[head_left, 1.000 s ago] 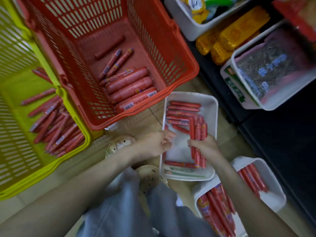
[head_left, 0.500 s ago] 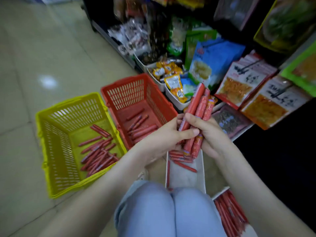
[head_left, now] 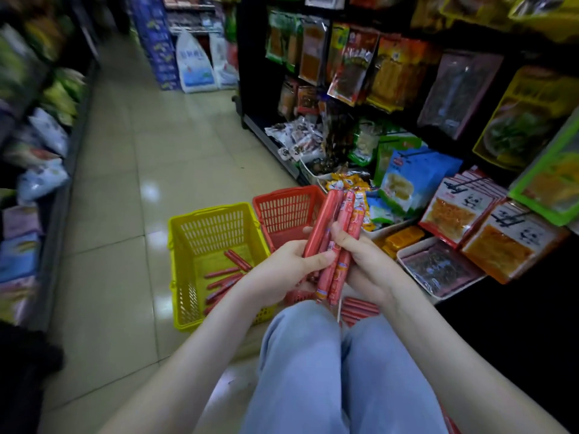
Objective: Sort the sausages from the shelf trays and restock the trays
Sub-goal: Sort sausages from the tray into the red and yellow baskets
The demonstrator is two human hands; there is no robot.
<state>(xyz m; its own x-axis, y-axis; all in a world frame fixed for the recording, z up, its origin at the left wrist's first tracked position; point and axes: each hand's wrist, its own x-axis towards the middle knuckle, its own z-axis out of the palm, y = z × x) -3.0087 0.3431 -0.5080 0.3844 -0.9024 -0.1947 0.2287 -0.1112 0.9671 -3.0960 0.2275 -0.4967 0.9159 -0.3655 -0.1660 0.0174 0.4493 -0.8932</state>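
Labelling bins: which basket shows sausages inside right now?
The yellow basket, left of the red basket: loose sausages lie on its floor. The red one's floor is hidden behind the left hand.

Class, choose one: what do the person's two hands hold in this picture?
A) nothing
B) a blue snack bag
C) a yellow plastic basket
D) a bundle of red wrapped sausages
D: the left hand and the right hand both grip the bundle of red plastic-wrapped sausages.
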